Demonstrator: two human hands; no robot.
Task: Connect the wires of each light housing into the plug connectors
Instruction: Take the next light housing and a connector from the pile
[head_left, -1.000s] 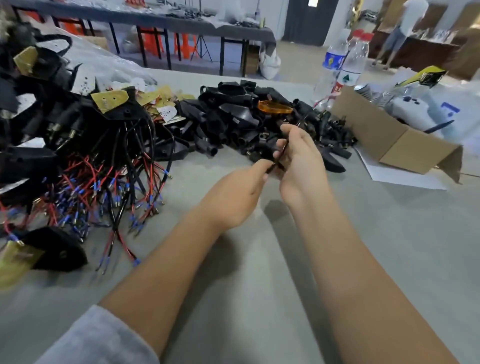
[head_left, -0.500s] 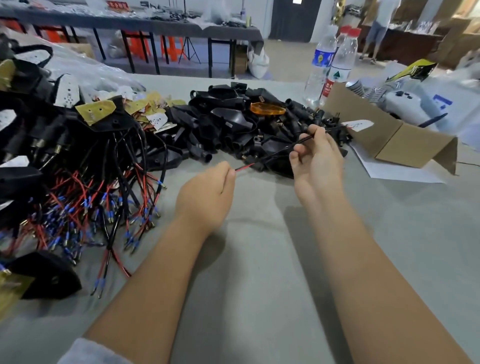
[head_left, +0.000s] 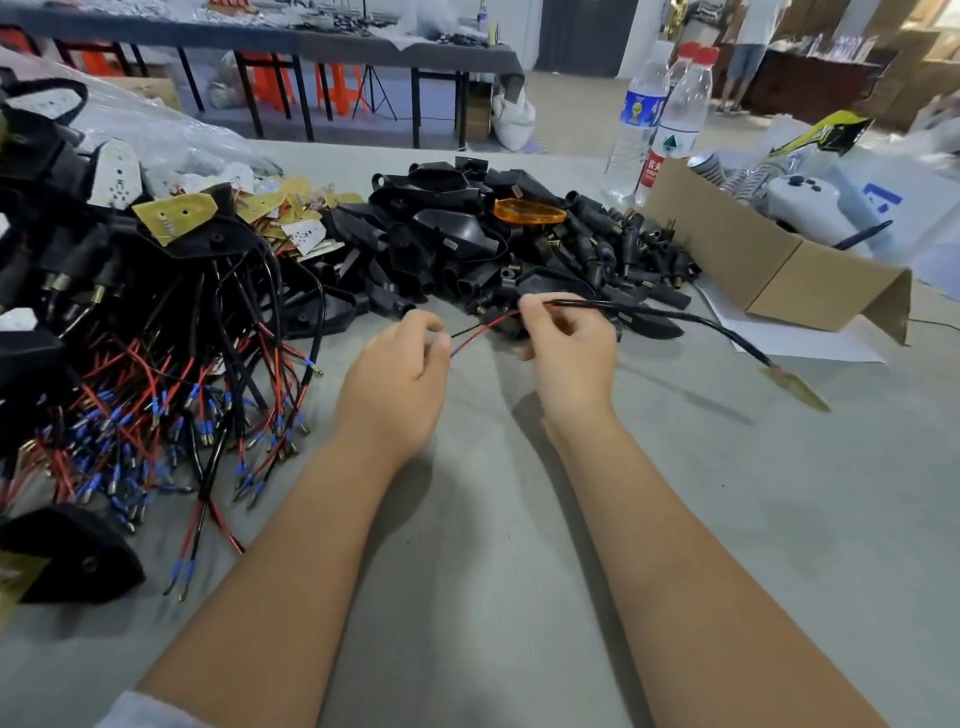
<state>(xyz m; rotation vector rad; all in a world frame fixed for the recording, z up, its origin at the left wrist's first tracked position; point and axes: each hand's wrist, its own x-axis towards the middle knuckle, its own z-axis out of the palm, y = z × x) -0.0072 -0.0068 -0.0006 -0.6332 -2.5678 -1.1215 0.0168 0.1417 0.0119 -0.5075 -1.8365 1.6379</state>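
Note:
A thin red and black wire pair (head_left: 480, 328) stretches between my two hands above the grey table. My left hand (head_left: 397, 382) pinches the blue-tipped wire ends between thumb and forefinger. My right hand (head_left: 569, 356) pinches the black sheathed cable (head_left: 649, 312) further along. That cable runs right and ends in a small yellow circuit board (head_left: 795, 387) hanging just above the table. Behind my hands lies a heap of black light housings and plug connectors (head_left: 498, 249) with one orange lens (head_left: 529, 212) on top.
A big tangle of wired housings with red, black and blue-tipped leads (head_left: 156, 374) fills the left side. An open cardboard box (head_left: 769, 260) stands at the right on white paper, with two water bottles (head_left: 660, 124) behind it. A person stands far back right.
My hands have moved apart, drawing the wire out straight between them. The cable's far end with the yellow board has swung out to the right of the pile.

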